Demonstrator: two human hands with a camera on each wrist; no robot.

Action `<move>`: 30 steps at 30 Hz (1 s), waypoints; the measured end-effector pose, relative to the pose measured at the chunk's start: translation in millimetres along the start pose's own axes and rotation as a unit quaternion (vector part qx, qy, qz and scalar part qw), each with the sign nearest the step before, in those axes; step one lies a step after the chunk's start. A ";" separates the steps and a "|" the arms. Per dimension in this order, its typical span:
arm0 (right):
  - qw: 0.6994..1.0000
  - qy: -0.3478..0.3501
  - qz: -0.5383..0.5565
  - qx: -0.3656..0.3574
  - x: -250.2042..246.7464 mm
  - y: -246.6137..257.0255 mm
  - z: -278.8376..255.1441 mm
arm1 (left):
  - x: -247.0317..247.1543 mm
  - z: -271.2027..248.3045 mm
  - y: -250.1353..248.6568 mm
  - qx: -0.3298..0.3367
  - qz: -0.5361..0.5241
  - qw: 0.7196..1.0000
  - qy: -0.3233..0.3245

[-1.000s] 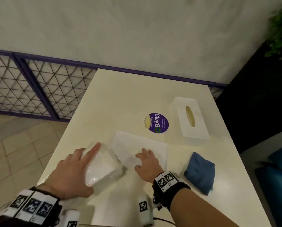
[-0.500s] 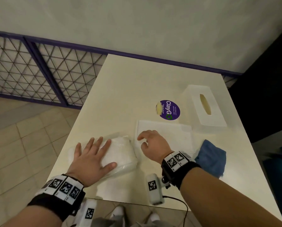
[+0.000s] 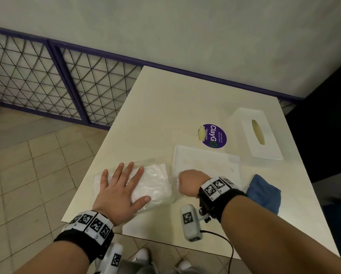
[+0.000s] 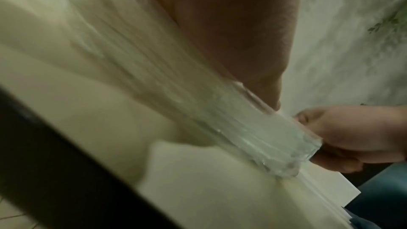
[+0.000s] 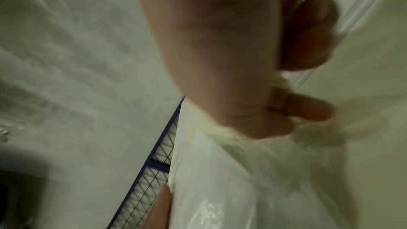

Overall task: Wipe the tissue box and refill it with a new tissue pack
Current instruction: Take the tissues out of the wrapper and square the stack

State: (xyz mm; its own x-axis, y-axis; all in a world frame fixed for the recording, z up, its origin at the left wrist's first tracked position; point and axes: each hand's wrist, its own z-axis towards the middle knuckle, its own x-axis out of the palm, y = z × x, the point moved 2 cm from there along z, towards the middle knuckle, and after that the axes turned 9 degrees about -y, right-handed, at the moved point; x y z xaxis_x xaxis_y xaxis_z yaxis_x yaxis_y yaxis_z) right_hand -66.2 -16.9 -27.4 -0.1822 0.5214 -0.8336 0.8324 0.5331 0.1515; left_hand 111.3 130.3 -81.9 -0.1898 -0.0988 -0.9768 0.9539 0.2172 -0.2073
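Tissue pack (image 3: 150, 186), still in clear plastic wrap, lies at the lower centre of the head view on the cream worktop (image 3: 165, 107). Left hand (image 3: 118, 192) presses it flat, fingers spread and straight. Right hand (image 3: 191, 182) has curled fingers pinching the wrap's end seam, as the left wrist view shows.

Risk: a hard pull may tear the wrap unevenly or drag the pack off the near edge, judging by how close it lies.

Right of the hands: blue cloth (image 3: 264, 192). Beyond: flat white base panel (image 3: 207, 161), purple sticker (image 3: 214, 136), white tissue box (image 3: 258, 133) at centre right. Upper left: tiled floor, purple mesh railing, pale wall.
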 end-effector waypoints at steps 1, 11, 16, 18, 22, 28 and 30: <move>0.999 -0.016 0.015 0.027 0.6 -4.6 1.0 | 1.1 -1.4 0.1 0.001 0.002 1.000 -0.007; 0.947 -0.140 0.274 0.095 -6.8 34.7 12.7 | 4.1 -9.8 -2.9 0.015 0.028 0.999 -0.022; 0.950 -0.137 0.264 0.097 -5.5 41.1 8.3 | 5.7 -11.5 -3.1 0.018 0.029 0.999 -0.021; 0.932 -0.138 0.317 0.113 -3.9 42.8 7.6 | 6.0 -11.9 -2.9 0.018 0.028 0.999 -0.020; 0.902 -0.102 0.401 0.123 -2.7 46.9 3.9 | 6.1 -12.4 -2.2 0.017 0.025 0.999 -0.023; 0.887 -0.081 0.432 0.140 -1.5 47.9 -1.2 | 4.8 -12.8 -2.0 0.012 0.015 0.999 -0.030; 0.866 -0.086 0.466 0.159 -1.5 45.7 -3.4 | 4.9 -12.6 -2.3 0.011 0.013 0.999 -0.030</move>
State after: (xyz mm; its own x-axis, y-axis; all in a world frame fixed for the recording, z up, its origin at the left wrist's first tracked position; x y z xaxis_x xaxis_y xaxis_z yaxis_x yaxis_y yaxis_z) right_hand -29.7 8.9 -17.3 0.7045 0.5051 -0.4985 0.6827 -0.2906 0.6704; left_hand 105.3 141.6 -86.9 -0.1506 -0.1522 -0.9768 0.9634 0.1989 -0.1795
